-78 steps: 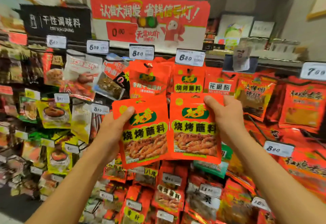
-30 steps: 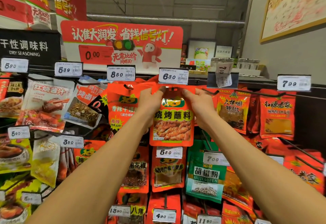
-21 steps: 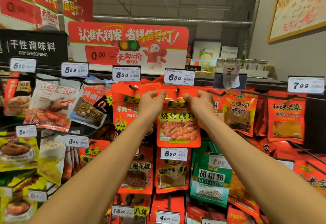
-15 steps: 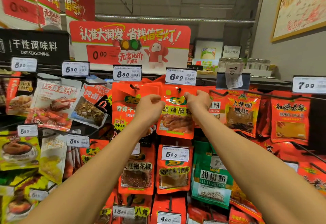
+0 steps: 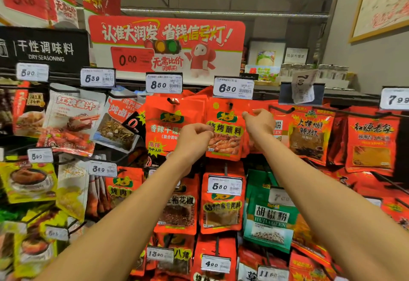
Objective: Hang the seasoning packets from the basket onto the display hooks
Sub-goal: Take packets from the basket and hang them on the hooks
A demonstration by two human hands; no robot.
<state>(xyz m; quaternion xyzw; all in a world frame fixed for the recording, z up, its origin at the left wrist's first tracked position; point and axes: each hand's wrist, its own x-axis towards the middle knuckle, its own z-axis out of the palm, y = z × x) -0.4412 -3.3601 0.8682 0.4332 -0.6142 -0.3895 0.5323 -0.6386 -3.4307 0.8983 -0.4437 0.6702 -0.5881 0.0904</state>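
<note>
Head view: the barbecue seasoning packet [image 5: 224,129] hangs on the hook under the 6.30 tag [image 5: 232,88]. Left hand [image 5: 194,139] and right hand [image 5: 259,123] flank it, fingers loosely curled, holding nothing. Best to check it hangs square before fetching another.

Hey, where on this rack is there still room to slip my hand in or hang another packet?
Little. One dark gap sits right of the orange-red chili powder packet, below the white 7.99 price tag. Around the orange-red barbecue dip packet, between left hand and right hand, packets overlap tightly.
</note>
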